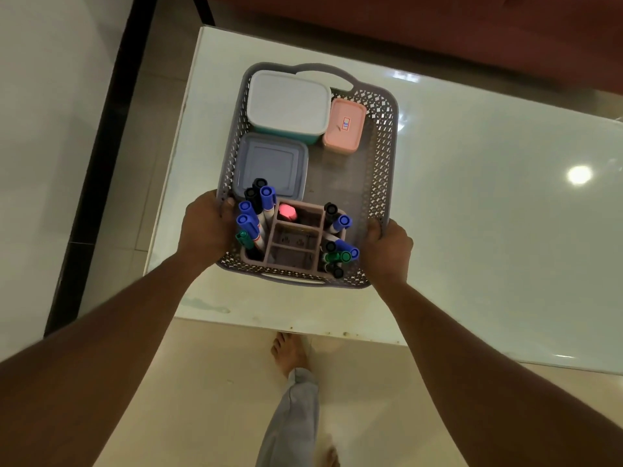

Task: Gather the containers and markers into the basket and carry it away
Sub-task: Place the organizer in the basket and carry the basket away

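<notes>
Left hand: fingers curled round the left rim of the basket, one tip showing over the rim's inner side. Right hand: fingers hooked over the basket's right rim, thumb hidden; both grips sit toward the basket's near end; cannot tell whether the basket rests on the table or hangs just clear of it. Basket: grey, lattice-walled, a cut-out handle at its far end and another at its near end. Inside, at the basket's near end: a compartmented organiser, upright, between the two hands; markers with blue, black and green caps stand caps-up in its left compartment; a second cluster, same cap colours, in its right compartment; a pink-capped marker in a far middle compartment. Inside, at the basket's far left corner: white-lidded teal container; just beside it, toward the basket's right wall: small pink container, label on its lid. Along the basket's left wall, between the teal container and the organiser: grey-blue square container, its near edge overlapped in view by the marker caps. The table is glossy and white, running well out past the basket's right side. Nearer than the basket, past the table edge: a bare foot and a grey trouser leg on pale floor. Beyond the basket's far end: dark red furniture.
</notes>
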Demonstrator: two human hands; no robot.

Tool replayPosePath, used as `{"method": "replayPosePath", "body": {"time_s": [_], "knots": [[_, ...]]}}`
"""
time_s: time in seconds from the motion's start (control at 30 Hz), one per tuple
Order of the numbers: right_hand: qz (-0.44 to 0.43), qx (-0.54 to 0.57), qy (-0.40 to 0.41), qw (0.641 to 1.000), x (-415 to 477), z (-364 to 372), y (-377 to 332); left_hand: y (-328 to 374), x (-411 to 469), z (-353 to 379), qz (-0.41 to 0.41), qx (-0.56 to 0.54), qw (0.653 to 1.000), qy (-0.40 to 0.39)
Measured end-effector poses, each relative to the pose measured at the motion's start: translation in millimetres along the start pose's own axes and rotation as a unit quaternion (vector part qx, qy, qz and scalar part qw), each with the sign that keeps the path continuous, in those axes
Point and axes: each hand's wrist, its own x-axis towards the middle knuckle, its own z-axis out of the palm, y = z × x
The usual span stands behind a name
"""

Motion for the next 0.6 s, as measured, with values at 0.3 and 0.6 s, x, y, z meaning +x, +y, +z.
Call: {"method": "replayPosePath", "body": {"time_s": [0.3,0.6], "knots": [[-0.035,0.046,-0.006,0.998,-64,-17,44,-33,-83,2,0.017,-0.023,0.999,0.025],[-0.067,0.018,-0.01,0.998,-223,-61,130,-79,-272,-5,0.005,-0.056,0.998,0.01]]}}
